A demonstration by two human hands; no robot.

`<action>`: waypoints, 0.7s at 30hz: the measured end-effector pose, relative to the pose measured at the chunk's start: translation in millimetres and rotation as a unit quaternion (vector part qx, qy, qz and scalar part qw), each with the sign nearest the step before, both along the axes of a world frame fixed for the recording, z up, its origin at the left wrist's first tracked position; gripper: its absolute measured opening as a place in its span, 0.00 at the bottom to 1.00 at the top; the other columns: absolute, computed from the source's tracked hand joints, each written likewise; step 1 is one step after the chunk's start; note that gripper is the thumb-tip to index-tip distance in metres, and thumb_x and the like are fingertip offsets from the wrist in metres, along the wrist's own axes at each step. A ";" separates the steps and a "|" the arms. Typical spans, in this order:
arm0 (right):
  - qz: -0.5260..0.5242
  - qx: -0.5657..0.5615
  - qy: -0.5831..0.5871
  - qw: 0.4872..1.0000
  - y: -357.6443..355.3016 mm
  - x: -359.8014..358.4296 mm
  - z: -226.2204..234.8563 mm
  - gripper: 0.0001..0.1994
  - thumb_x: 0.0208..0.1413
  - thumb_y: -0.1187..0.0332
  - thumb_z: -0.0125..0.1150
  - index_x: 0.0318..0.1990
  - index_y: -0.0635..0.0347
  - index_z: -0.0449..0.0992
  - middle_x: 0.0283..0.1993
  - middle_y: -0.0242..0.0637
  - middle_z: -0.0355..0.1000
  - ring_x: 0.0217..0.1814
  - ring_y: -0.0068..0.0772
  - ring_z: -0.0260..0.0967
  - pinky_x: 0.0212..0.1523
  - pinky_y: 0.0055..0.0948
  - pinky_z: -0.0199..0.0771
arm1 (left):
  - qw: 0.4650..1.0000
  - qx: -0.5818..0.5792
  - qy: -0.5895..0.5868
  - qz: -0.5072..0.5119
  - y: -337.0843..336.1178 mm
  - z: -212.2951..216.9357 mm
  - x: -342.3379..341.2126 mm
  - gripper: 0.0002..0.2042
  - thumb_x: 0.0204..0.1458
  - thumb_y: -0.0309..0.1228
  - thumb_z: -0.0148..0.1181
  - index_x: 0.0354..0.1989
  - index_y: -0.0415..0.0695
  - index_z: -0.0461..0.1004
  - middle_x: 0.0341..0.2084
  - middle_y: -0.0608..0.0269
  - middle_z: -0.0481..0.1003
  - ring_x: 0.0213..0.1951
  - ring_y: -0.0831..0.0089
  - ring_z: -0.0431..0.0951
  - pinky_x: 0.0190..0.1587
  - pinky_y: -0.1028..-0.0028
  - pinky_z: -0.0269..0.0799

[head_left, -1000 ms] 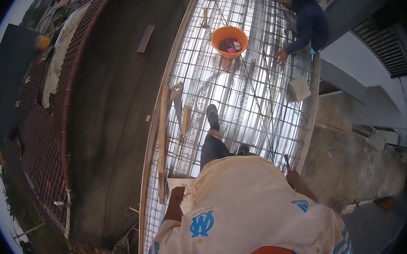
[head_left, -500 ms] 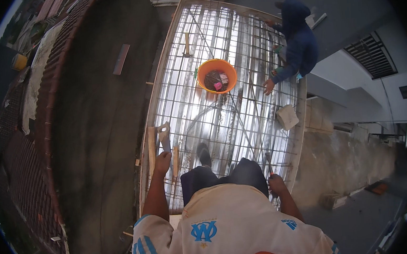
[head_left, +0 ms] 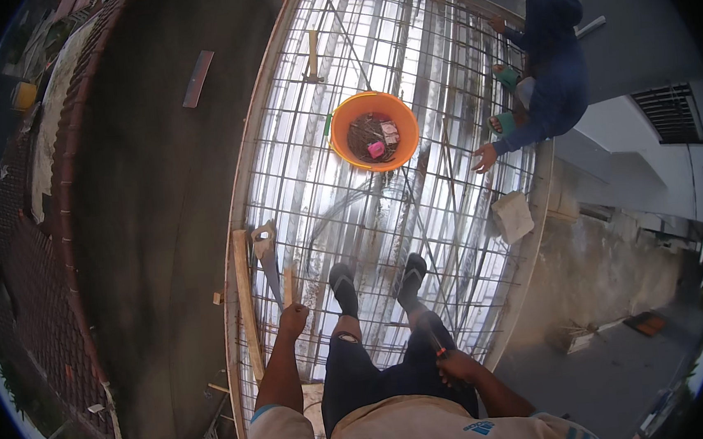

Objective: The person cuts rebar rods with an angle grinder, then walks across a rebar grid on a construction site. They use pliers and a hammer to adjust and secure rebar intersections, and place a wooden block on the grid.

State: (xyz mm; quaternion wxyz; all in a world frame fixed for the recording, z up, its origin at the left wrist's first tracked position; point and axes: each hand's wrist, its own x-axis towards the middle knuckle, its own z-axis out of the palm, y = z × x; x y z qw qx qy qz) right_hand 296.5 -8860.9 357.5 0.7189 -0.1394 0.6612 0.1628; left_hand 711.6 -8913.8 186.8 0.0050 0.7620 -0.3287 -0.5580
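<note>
My left hand (head_left: 295,318) is closed at the lower end of a short wooden strip (head_left: 288,286), beside the blade tip of a handsaw (head_left: 264,247). Its fingers hide whatever they grip. In my right hand (head_left: 460,366), above my right thigh, is a slim hand tool (head_left: 439,349) with a red-and-dark handle; its head blurs against my dark shorts. Under my feet, a steel bar grid (head_left: 351,211) lies over shiny ribbed metal sheeting. An orange bucket (head_left: 334,142) stands on the grid ahead, holding dark small pieces and a pink item.
A hammer (head_left: 313,57) lies beyond the bucket. To the right, a co-worker in a blue hooded top (head_left: 558,63) crouches at the edge, near a pale block (head_left: 513,217). A long timber (head_left: 246,302) runs along the left edge; past it is a drop beside tiled roofs (head_left: 31,286).
My right hand and its tool have moved inward over my thigh. My left hand has shifted lower, below the saw. My feet show more fully, and the co-worker appears farther right.
</note>
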 end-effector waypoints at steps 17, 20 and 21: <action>-0.121 0.098 -0.007 0.988 -13.5 -31.6 -63.4 0.09 0.54 0.66 0.48 0.31 0.64 0.68 0.20 0.35 0.69 0.23 0.27 0.68 0.27 0.25 0.67 | 0.974 -0.057 -0.155 -0.157 -151.6 -271.0 -50.9 0.31 0.39 0.37 0.59 0.54 0.43 0.60 0.50 0.50 0.65 0.52 0.53 0.65 0.53 0.60 0.62; -0.087 0.126 0.000 0.988 -26.1 -30.7 -63.4 0.08 0.54 0.67 0.47 0.32 0.64 0.67 0.21 0.36 0.68 0.25 0.27 0.68 0.29 0.25 0.67 | 0.959 -0.050 -0.177 -0.218 -172.6 -296.9 -64.0 0.35 0.38 0.38 0.61 0.58 0.46 0.54 0.53 0.53 0.61 0.54 0.54 0.62 0.53 0.54 0.61; -0.078 0.143 0.002 0.987 -39.0 -27.1 -64.5 0.08 0.54 0.68 0.46 0.32 0.65 0.66 0.21 0.38 0.68 0.26 0.28 0.68 0.31 0.25 0.67 | 0.954 -0.054 -0.184 -0.232 -178.4 -306.5 -66.8 0.37 0.38 0.38 0.61 0.58 0.46 0.52 0.54 0.54 0.59 0.55 0.55 0.60 0.52 0.53 0.60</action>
